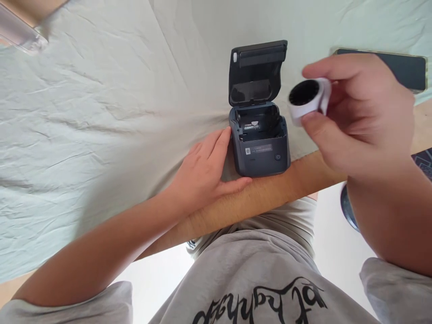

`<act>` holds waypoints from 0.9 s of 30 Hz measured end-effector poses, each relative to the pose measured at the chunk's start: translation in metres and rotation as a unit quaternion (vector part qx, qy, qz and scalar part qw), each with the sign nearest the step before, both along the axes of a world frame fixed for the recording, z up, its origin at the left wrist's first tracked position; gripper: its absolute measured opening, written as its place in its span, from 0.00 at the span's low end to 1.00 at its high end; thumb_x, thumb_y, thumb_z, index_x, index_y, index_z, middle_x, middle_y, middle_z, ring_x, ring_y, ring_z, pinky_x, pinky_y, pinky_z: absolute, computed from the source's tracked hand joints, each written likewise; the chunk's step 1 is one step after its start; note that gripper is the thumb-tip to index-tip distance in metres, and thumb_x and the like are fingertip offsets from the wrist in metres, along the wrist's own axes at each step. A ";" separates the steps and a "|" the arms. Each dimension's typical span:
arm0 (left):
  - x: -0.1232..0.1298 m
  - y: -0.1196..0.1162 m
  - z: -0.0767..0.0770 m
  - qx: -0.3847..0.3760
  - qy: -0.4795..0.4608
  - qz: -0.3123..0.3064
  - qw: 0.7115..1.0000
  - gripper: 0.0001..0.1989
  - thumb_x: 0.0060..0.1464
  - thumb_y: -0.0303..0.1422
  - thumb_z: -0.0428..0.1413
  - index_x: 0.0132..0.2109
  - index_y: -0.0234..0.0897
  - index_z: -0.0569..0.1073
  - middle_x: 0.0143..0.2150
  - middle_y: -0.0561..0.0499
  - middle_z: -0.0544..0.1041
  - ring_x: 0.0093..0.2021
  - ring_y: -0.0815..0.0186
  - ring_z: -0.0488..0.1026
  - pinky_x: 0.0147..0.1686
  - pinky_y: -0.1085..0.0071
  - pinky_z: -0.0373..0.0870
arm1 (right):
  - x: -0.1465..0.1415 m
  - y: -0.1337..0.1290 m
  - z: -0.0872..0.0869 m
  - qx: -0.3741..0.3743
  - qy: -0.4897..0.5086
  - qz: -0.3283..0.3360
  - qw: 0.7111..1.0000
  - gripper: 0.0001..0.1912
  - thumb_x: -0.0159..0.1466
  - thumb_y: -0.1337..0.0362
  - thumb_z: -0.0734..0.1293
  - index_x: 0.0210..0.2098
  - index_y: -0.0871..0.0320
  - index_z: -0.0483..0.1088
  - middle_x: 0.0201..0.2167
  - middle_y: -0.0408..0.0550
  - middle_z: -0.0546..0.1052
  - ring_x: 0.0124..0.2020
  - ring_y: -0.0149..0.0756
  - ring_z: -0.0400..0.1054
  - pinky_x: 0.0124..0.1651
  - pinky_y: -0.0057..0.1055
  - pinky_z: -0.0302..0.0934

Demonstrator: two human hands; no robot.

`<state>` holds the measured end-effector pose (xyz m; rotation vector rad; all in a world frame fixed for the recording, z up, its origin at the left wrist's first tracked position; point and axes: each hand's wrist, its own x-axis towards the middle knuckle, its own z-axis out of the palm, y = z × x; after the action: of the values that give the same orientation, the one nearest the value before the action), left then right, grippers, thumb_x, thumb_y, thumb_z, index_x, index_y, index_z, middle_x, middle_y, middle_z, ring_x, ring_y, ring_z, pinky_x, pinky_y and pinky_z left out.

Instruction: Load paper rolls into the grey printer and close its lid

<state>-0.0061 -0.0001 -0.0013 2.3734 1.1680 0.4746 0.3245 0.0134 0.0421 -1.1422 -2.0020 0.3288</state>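
A dark label printer (262, 157) stands near the table's front edge with its lid (258, 74) raised, so the inner compartment shows. My left hand (205, 168) rests beside the printer's left side, fingers spread and thumb along the front edge, holding nothing. To the right of the printer and above the table, my right hand (357, 103) pinches a small white roll (305, 110) with a black core between thumb and fingers. The roll is apart from the printer.
A phone (401, 67) lies behind my right hand. At the far left corner is a clear plastic container (20, 31). A pale, wrinkled cloth (84, 112) covers the table, whose wooden edge (216, 218) runs in front of me.
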 end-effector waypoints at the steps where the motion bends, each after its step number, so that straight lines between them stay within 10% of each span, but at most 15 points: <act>1: 0.000 0.000 0.000 0.001 0.000 0.000 1.000 0.57 0.78 0.67 0.67 0.92 0.31 0.64 0.87 0.25 0.77 0.86 0.33 0.77 0.87 0.40 0.77 | -0.007 0.004 0.007 0.012 -0.026 0.025 0.999 0.25 0.84 0.59 0.70 0.77 0.39 0.80 0.68 0.45 0.87 0.62 0.42 0.89 0.65 0.48 0.90; 9: 0.000 -0.001 -0.002 0.000 -0.003 -0.006 1.000 0.57 0.79 0.69 0.65 0.93 0.32 0.64 0.88 0.25 0.76 0.87 0.31 0.76 0.86 0.37 0.77 | -0.013 0.045 0.005 -0.074 -0.146 0.063 0.984 0.15 0.76 0.58 0.75 0.61 0.43 0.82 0.51 0.37 0.90 0.40 0.36 0.82 0.51 0.42 0.85; 17: 0.000 -0.003 -0.005 0.022 -0.022 -0.011 0.999 0.61 0.78 0.71 0.67 0.96 0.37 0.59 0.88 0.28 0.76 0.86 0.33 0.77 0.85 0.41 0.79 | -0.018 0.022 0.003 -0.019 -0.079 0.123 0.989 0.05 0.82 0.61 0.74 0.47 0.46 0.83 0.51 0.40 0.92 0.52 0.39 0.91 0.57 0.44 0.90; 22: 0.005 -0.003 0.002 0.040 0.005 -0.030 0.999 0.44 0.78 0.57 0.74 0.91 0.60 0.73 0.85 0.37 0.77 0.80 0.37 0.81 0.81 0.39 0.82 | -0.006 0.008 -0.008 0.043 -0.084 0.173 0.980 0.06 0.84 0.59 0.75 0.55 0.39 0.83 0.60 0.35 0.92 0.62 0.42 0.91 0.69 0.54 0.90; 27: 0.006 -0.006 0.000 0.074 0.006 -0.036 0.997 0.38 0.79 0.53 0.75 0.88 0.62 0.79 0.84 0.35 0.76 0.80 0.37 0.81 0.79 0.39 0.84 | 0.000 0.007 -0.014 0.062 -0.066 0.075 0.993 0.12 0.84 0.63 0.73 0.62 0.40 0.82 0.69 0.43 0.88 0.71 0.42 0.87 0.77 0.51 0.88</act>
<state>-0.0003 -0.0060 -0.0010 2.5368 1.0817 0.5406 0.3240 0.0207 0.0284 -0.9603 -2.1992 0.2064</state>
